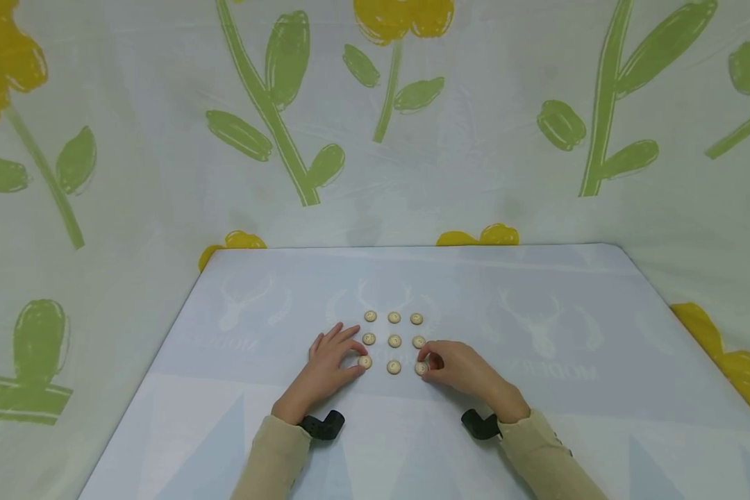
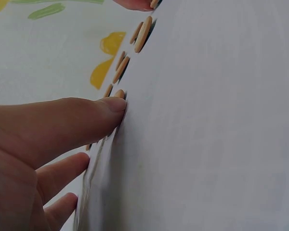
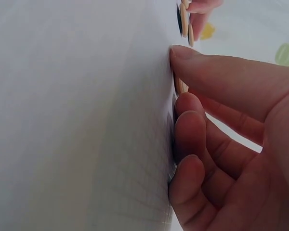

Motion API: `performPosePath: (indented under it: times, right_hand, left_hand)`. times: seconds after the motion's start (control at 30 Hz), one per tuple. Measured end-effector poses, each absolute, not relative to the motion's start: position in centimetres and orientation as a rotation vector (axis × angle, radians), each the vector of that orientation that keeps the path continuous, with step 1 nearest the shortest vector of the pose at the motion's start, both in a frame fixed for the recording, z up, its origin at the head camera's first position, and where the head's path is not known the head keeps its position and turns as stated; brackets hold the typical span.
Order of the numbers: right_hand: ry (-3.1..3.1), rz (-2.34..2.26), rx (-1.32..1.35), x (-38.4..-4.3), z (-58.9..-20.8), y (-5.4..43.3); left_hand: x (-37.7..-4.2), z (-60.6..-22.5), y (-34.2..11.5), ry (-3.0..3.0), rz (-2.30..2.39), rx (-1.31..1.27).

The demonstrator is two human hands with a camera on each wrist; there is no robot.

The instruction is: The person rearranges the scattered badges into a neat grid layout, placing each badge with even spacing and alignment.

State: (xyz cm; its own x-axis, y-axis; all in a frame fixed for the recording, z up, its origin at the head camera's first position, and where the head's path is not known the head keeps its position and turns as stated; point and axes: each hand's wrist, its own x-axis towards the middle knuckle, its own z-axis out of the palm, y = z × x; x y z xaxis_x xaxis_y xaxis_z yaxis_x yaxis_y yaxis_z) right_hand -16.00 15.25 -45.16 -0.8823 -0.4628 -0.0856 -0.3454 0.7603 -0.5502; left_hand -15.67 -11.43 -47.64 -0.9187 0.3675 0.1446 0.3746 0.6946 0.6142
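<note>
Small round pale wooden discs with dark marks at their centres lie flat on the table in three rows of three. My left hand (image 1: pixel 330 361) pinches the near-left disc (image 1: pixel 365 362) between thumb and index finger, its other fingers spread on the tabletop. On the opposite side, my right hand (image 1: pixel 462 364) pinches the near-right disc (image 1: pixel 421 368), its other fingers curled in. The near-middle disc (image 1: pixel 394 367) lies between the hands. In the left wrist view the thumb (image 2: pixel 86 118) touches a disc's edge; in the right wrist view a disc (image 3: pixel 179 84) shows partly behind the thumb.
The pale table (image 1: pixel 225 389) has faint deer-head prints and blue triangles. Behind it hangs a white cloth (image 1: pixel 475 153) with green leaves and yellow flowers. A black wrist mount (image 1: pixel 325 425) is on the left wrist and another wrist mount (image 1: pixel 480 424) on the right.
</note>
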Motion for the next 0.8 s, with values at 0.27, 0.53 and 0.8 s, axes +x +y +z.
performPosePath:
  times: [0.27,0.53,0.8]
  right_hand:
    - [2.752,-0.791,-0.645,-16.15,-45.53,15.40]
    - [2.738,-0.800,-0.627,-16.02,-45.50,15.56]
    - [2.748,-0.806,-0.634,-16.23,-45.73,15.46]
  left_hand:
    - [-15.63,-47.64,-11.37,-2.895,-1.047,-0.632]
    - [-15.58,-47.83,-11.16,-2.904,-1.048,-0.621]
    - [-15.84,-47.69,-11.44,-2.917,-1.017,-0.620]
